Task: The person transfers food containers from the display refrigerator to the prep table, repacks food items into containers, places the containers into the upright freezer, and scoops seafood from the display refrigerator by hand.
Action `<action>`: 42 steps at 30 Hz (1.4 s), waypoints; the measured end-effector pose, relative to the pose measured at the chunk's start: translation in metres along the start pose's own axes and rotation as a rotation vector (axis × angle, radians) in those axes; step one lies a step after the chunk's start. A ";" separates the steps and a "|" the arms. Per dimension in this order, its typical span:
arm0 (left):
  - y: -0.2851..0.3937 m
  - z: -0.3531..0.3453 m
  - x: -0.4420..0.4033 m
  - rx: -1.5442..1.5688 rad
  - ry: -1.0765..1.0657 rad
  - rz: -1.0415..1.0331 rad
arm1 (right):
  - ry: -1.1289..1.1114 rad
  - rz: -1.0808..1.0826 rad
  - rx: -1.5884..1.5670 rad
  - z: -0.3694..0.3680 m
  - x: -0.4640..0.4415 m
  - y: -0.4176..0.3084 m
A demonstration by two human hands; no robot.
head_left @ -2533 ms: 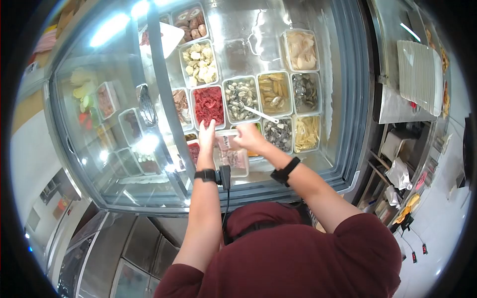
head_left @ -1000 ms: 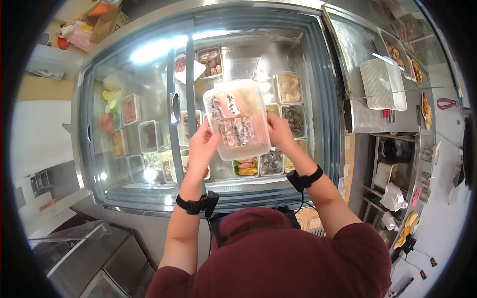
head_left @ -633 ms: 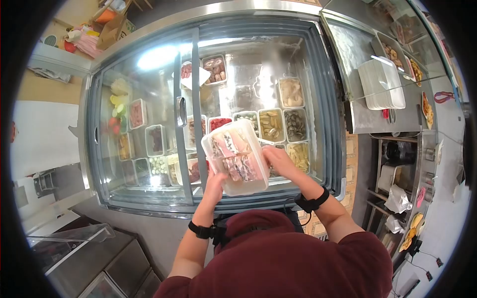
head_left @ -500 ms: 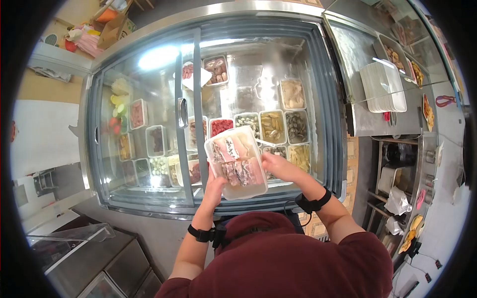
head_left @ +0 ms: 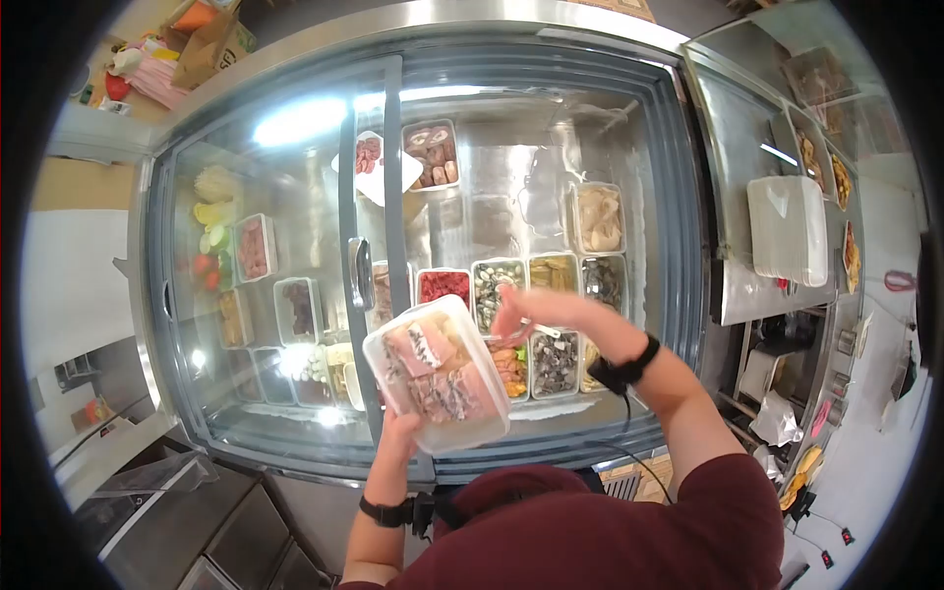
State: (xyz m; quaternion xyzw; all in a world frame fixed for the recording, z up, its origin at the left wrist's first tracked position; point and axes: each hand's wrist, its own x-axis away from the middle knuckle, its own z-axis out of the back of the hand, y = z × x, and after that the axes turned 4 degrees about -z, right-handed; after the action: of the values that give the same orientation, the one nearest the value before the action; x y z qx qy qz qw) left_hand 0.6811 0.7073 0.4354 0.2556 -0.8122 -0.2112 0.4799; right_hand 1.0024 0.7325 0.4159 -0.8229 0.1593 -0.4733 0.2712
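A translucent white tub (head_left: 438, 374) with pink, dark-skinned fish pieces (head_left: 454, 395) is held tilted at the front of the display case. My left hand (head_left: 399, 433) grips its lower left edge, with part of the fingers hidden under it. To the right of the tub, my right hand (head_left: 511, 310) is off it, over the tub of shellfish (head_left: 499, 280), near the handle of a white spoon (head_left: 546, 331); whether its fingers touch anything is unclear. Just behind the held tub stands a tub of red meat (head_left: 444, 284).
Further tubs hold grey pieces (head_left: 554, 364), pale slices (head_left: 599, 218) and rolled meat (head_left: 431, 155). A sliding glass lid with a handle (head_left: 361, 275) covers the left half of the case. White trays (head_left: 787, 231) are stacked on the right-hand counter.
Both hands lifted the fish tub out of the case and brought it toward me. My right hand has since come off its side and moved up over the shellfish, while my left keeps its hold.
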 end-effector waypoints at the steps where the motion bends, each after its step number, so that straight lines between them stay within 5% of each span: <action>1: 0.004 0.005 -0.002 0.024 -0.003 0.015 | 0.228 -0.005 0.159 0.023 -0.026 -0.022; 7: 0.032 -0.002 -0.013 0.151 0.193 -0.017 | 0.724 -0.005 -0.780 0.141 -0.250 -0.038; 10: 0.050 -0.025 -0.023 0.252 0.231 -0.141 | 0.798 0.241 -1.008 0.167 -0.329 -0.025; 15: 0.038 0.007 -0.015 0.231 0.110 -0.110 | 1.003 0.356 -0.933 0.164 -0.285 -0.014; 21: 0.041 -0.017 0.018 0.244 -0.028 -0.206 | 0.943 0.297 -0.452 0.107 -0.072 0.033; 25: 0.026 -0.005 0.070 0.217 0.025 -0.129 | 0.772 0.211 -0.570 0.046 0.026 0.057; 35: -0.010 0.001 0.160 0.228 0.116 -0.287 | 0.700 0.059 -0.623 0.114 -0.086 0.107; 38: -0.013 0.005 0.163 0.279 0.188 -0.251 | 0.917 0.113 -0.722 0.147 -0.141 0.105; 42: -0.009 0.013 0.150 0.240 0.239 -0.285 | 1.017 -0.039 -0.360 0.161 -0.143 0.100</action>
State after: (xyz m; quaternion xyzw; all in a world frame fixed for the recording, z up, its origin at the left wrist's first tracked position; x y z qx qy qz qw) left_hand 0.6104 0.6083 0.5252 0.4463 -0.7246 -0.1469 0.5042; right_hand 1.0692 0.7743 0.1921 -0.5261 0.3336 -0.7823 0.0056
